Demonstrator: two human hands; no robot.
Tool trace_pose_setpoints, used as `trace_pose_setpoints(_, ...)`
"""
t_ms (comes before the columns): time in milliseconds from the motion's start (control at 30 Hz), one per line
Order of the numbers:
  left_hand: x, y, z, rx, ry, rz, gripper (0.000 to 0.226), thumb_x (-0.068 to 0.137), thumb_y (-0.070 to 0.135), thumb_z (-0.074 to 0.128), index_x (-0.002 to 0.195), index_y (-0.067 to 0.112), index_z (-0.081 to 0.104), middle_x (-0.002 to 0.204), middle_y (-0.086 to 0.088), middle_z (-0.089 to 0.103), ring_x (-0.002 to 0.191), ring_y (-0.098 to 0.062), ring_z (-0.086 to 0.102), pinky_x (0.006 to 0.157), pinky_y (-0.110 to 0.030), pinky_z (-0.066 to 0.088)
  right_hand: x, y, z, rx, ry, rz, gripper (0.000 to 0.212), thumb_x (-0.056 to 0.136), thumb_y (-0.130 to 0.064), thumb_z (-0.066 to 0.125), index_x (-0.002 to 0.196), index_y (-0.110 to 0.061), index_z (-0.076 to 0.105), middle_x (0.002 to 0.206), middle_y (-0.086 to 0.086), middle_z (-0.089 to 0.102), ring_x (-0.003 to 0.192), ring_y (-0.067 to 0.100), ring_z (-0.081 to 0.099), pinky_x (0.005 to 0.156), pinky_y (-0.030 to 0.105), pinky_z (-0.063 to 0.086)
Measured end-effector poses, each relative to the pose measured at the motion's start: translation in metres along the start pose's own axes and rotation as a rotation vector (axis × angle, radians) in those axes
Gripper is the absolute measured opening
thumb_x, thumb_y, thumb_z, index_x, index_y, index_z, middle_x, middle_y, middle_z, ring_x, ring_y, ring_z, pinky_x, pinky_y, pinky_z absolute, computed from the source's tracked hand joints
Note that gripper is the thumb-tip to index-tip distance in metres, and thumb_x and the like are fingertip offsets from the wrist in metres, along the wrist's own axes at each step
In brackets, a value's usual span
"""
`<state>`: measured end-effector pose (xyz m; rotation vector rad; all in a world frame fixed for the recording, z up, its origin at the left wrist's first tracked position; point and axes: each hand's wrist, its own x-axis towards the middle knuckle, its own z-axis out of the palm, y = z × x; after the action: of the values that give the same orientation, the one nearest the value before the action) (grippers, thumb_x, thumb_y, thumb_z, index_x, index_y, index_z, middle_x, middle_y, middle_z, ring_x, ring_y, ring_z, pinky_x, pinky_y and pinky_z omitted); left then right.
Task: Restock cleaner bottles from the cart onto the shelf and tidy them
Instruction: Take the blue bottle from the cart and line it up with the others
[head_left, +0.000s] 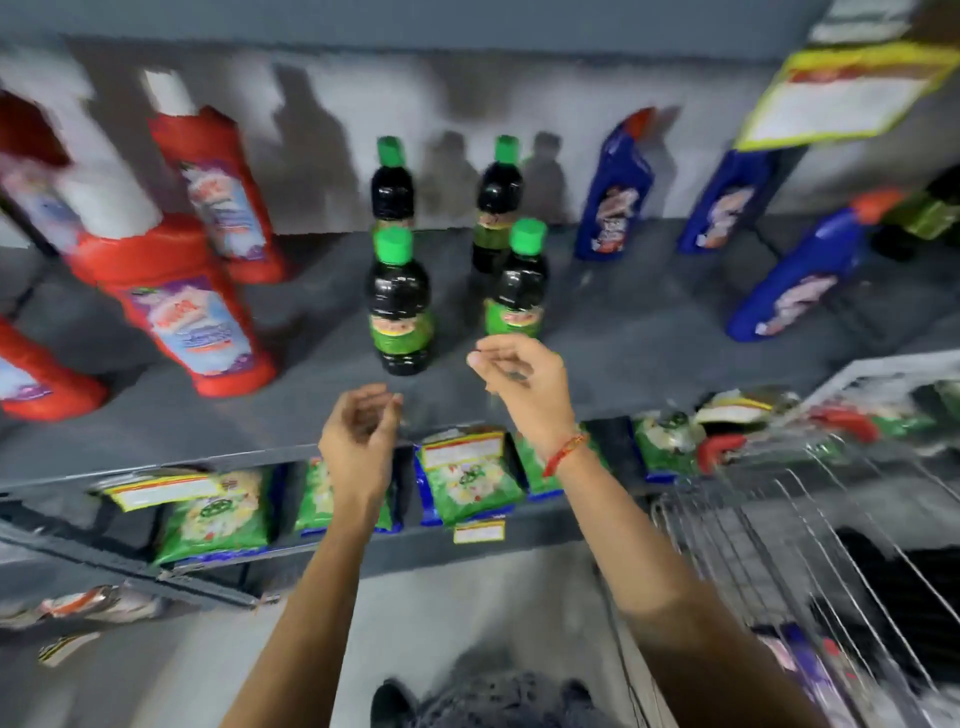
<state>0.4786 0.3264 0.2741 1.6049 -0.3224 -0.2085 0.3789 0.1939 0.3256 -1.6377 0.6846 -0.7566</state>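
Standing four together mid-shelf (623, 343), the green-capped bottles (400, 301) look placed; both hands, left (358, 436) and right (519, 379), hover empty just before them, fingers loosely curled apart. Next likely calls for reaching to the cart (779, 519) beside them.

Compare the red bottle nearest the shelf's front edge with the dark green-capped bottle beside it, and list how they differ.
The red bottle has an opaque red body and a white neck; the green-capped bottle is dark, glossy and see-through, with a bright green cap. The red one is clearly bigger and wider. In this wide-angle view the red one leans left, while the green-capped one looks upright. Both stand on the grey shelf, labels facing outward, and neither hand touches them.
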Motion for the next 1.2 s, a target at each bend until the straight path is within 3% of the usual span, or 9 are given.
trace_pose_setpoints(100,-0.027,0.016,0.067,0.057,-0.287,0.035,0.011,0.082,0.01,0.066,0.093,0.01,0.063,0.075,0.008,0.064,0.062,0.013,0.059,0.059,-0.002,0.044,-0.019,0.022,-0.082,-0.017,0.163,0.084,0.008,0.081,-0.009,0.068,0.088,-0.011,0.066,0.074,0.004,0.064,0.075,0.016,0.063,0.073,0.036,0.055)
trace_pose_setpoints(200,-0.061,0.023,0.134,0.125,-0.587,0.059,0.015,0.081,0.005,0.066,0.096,0.001,0.063,0.072,0.002,0.065,0.06,0.013,0.06,0.058,-0.002,0.044,-0.043,0.051,-0.164,0.028,0.365,0.179,0.011,0.081,0.002,0.064,0.092,-0.001,0.064,0.06,-0.006,0.066,0.054,-0.001,0.06,0.055,0.015,0.051)
trace_pose_setpoints(300,-0.102,0.021,0.198,0.215,-0.87,0.101,0.017,0.081,0.004,0.066,0.097,-0.001,0.063,0.078,-0.005,0.065,0.062,0.013,0.058,0.061,-0.002,0.043,-0.078,0.086,-0.242,0.036,0.552,0.301,0.009,0.08,0.012,0.06,0.083,0.006,0.065,0.051,-0.017,0.067,0.05,-0.007,0.059,0.054,0.012,0.048)
trace_pose_setpoints(400,-0.146,0.012,0.26,0.297,-1.104,0.148,0.015,0.08,0.007,0.067,0.094,0.003,0.065,0.08,-0.001,0.065,0.064,0.014,0.058,0.062,-0.001,0.044,-0.118,0.124,-0.306,-0.021,0.644,0.505,0.025,0.084,0.001,0.06,0.068,-0.018,0.06,0.06,-0.008,0.066,0.054,0.007,0.059,0.053,0.02,0.049)
trace_pose_setpoints(500,-0.191,-0.009,0.317,0.409,-1.304,0.174,0.017,0.079,0.007,0.068,0.096,0.001,0.066,0.087,-0.007,0.068,0.068,0.003,0.06,0.062,0.001,0.042,-0.163,0.177,-0.357,0.008,0.731,0.737,0.018,0.085,0.001,0.057,0.07,-0.008,0.06,0.061,0.006,0.056,0.048,0.012,0.053,0.049,0.021,0.044)
trace_pose_setpoints(733,-0.283,-0.102,0.411,0.878,-1.772,0.182,0.036,0.078,0.01,0.068,0.111,0.001,0.057,0.113,-0.018,0.063,0.102,-0.03,0.061,0.089,-0.036,0.049,-0.268,0.301,-0.399,0.189,0.756,1.269,0.014,0.085,-0.01,0.061,0.073,-0.013,0.056,0.066,0.008,0.05,0.053,0.016,0.05,0.058,0.028,0.044)
trace_pose_setpoints(933,-0.319,-0.18,0.46,1.3,-2.012,0.295,0.053,0.076,0.018,0.071,0.122,-0.002,0.053,0.124,-0.021,0.06,0.112,-0.031,0.056,0.088,-0.032,0.044,-0.281,0.367,-0.393,0.427,0.752,1.359,0.019,0.087,-0.008,0.059,0.097,-0.016,0.044,0.065,0.007,0.044,0.055,0.014,0.039,0.053,0.023,0.033)
trace_pose_setpoints(1033,-0.332,-0.216,0.478,1.418,-1.967,0.333,0.062,0.073,0.02,0.074,0.124,-0.002,0.05,0.127,-0.023,0.057,0.114,-0.033,0.055,0.094,-0.037,0.045,-0.272,0.396,-0.395,0.497,0.858,1.294,0.03,0.092,-0.016,0.053,0.118,-0.015,0.039,0.086,0.015,0.049,0.061,0.017,0.041,0.056,0.025,0.032)
trace_pose_setpoints(1200,-0.349,-0.268,0.47,1.41,-1.978,-0.056,0.072,0.067,0.002,0.077,0.129,-0.004,0.041,0.131,-0.024,0.053,0.12,-0.037,0.05,0.103,-0.045,0.041,-0.269,0.423,-0.394,0.729,0.984,1.211,0.048,0.096,-0.023,0.045,0.137,-0.003,0.032,0.109,0.015,0.047,0.083,0.024,0.05,0.067,0.03,0.042)
